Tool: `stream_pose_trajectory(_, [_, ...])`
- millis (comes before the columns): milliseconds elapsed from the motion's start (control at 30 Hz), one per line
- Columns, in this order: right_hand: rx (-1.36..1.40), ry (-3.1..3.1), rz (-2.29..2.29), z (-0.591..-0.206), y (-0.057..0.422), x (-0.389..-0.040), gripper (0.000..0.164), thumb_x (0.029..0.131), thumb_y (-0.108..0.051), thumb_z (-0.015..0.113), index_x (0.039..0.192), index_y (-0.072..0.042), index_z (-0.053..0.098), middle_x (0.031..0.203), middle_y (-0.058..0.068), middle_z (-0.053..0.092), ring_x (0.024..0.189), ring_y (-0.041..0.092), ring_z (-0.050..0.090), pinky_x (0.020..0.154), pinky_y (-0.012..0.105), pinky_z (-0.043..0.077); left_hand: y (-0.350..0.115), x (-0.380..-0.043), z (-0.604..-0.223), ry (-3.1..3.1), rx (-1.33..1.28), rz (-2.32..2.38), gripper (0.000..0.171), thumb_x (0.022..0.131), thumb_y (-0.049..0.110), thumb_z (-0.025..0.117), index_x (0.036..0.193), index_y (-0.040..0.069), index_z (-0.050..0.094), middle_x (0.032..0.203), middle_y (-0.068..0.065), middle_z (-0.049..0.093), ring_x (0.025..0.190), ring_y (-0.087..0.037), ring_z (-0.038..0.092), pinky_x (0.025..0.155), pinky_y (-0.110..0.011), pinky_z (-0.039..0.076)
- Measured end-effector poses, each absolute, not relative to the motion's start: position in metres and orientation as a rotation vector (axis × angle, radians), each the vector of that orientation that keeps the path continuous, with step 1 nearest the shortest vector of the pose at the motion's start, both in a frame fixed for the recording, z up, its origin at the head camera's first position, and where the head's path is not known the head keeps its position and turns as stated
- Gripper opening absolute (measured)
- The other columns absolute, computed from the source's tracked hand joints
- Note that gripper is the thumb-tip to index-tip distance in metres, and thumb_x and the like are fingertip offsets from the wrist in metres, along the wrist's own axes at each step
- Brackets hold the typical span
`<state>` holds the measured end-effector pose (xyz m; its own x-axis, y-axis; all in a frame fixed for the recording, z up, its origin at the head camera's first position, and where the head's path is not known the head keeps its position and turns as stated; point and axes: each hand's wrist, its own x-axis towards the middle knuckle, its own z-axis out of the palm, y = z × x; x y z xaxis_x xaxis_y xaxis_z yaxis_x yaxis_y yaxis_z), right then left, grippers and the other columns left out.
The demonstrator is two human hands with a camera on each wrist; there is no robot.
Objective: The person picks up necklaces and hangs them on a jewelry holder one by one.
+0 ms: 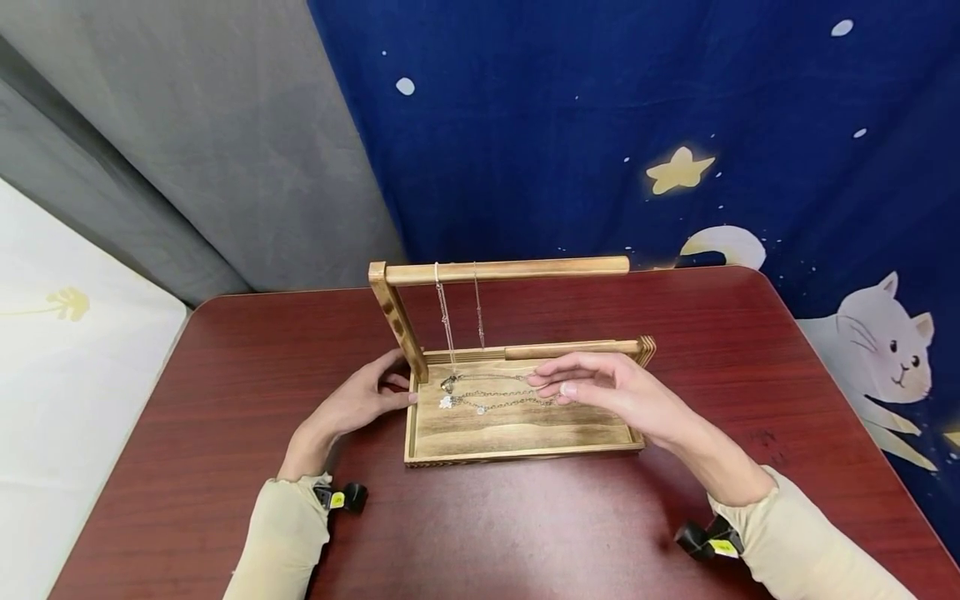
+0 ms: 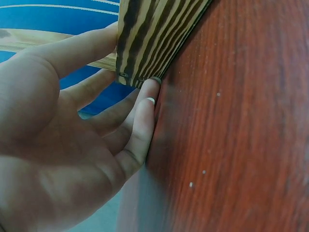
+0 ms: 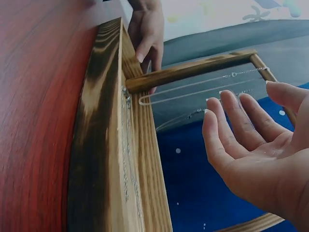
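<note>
A wooden jewelry stand point(image 1: 525, 437) has a shallow tray, a left post and a horizontal bar. My left hand point(image 1: 356, 398) grips the tray's left end, its thumb at the rim and the other fingers around the far corner, as the left wrist view shows. Two thin necklaces point(image 1: 445, 317) hang from the bar's left half. Several chains point(image 1: 510, 403) lie across the tray, with small pendants point(image 1: 447, 402) at their left. Over the tray's right part is my right hand point(image 1: 611, 385), palm facing the bar in the right wrist view, fingers loosely extended with nothing held.
The stand rests on a dark red wooden table point(image 1: 517, 533). Behind it hang a grey curtain point(image 1: 225, 150) and a blue curtain point(image 1: 525, 125) with stars and a cat. White cloth point(image 1: 67, 400) borders the table's left edge.
</note>
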<state>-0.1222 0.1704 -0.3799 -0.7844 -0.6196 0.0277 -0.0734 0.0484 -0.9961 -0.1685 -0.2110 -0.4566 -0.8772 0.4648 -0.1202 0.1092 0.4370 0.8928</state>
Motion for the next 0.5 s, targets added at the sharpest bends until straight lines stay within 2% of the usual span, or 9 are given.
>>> stream_pose_trajectory(167, [-0.678,2.049,-1.731,-0.389,0.174,-0.120,0.033,0.097,-0.003,0.062,0.130,0.000,0.062,0.125,0.009,0.067,0.116,0.037,0.062,0.094,0.032,0.052,-0.211,-0.168,-0.457,2.351,0.489,1.411,0.066,0.091,0.005,0.072,0.147,0.001,0.038,0.133,-0.021,0.053,0.107,-0.031,0.061,0.083,-0.027,0.052])
stream_pose_trajectory(500, [-0.628,2.201,-1.645,-0.405,0.173,-0.119,0.028,0.096,-0.010,0.066,0.124,-0.006,0.067,0.120,0.004,0.069,0.111,0.035,0.064,0.089,0.028,0.053,-0.211,-0.168,-0.456,2.328,0.485,1.441,0.064,0.090,0.004,0.072,0.145,0.000,0.041,0.128,-0.022,0.056,0.107,-0.032,0.061,0.082,-0.025,0.052])
